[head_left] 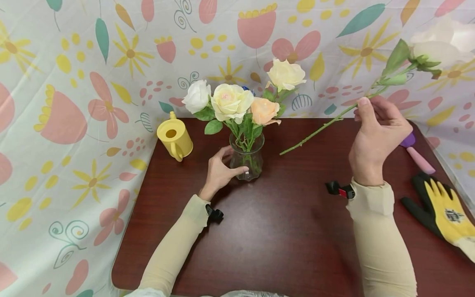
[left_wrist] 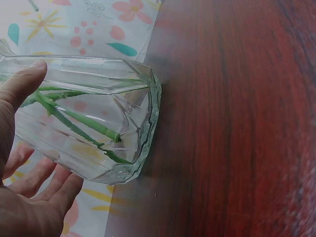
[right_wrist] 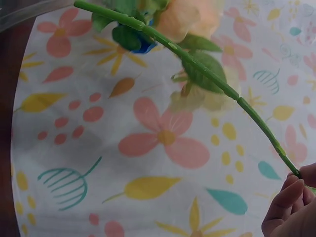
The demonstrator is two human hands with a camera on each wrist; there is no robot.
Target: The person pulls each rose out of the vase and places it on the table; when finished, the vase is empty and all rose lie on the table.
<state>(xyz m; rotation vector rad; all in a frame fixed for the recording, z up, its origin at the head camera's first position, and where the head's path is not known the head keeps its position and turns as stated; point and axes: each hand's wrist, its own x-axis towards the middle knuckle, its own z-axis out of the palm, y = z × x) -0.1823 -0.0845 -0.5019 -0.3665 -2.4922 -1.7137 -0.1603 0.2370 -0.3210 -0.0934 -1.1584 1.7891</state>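
My left hand (head_left: 220, 171) holds the lower part of a clear glass vase (head_left: 255, 161), thumb on the near side and fingers round the far side. Green stems show through its glass (left_wrist: 123, 89) in the left wrist view. Out of the vase rise a white rose (head_left: 197, 96), a large cream rose (head_left: 231, 102), a peach rose (head_left: 264, 110) and a pale yellow rose (head_left: 286, 75). To the right, my right hand (head_left: 380, 136) pinches another white rose (head_left: 443, 43) by its stem (right_wrist: 207, 74). That stem slants down-left, its cut end apart from the vase.
A yellow watering can (head_left: 174, 140) stands at the table's back left. On the right lie a tool with a purple head and pink handle (head_left: 419, 160) and a yellow-and-black glove (head_left: 447, 210). Flower-patterned cloth (head_left: 92, 173) borders the dark wooden table (head_left: 267, 243).
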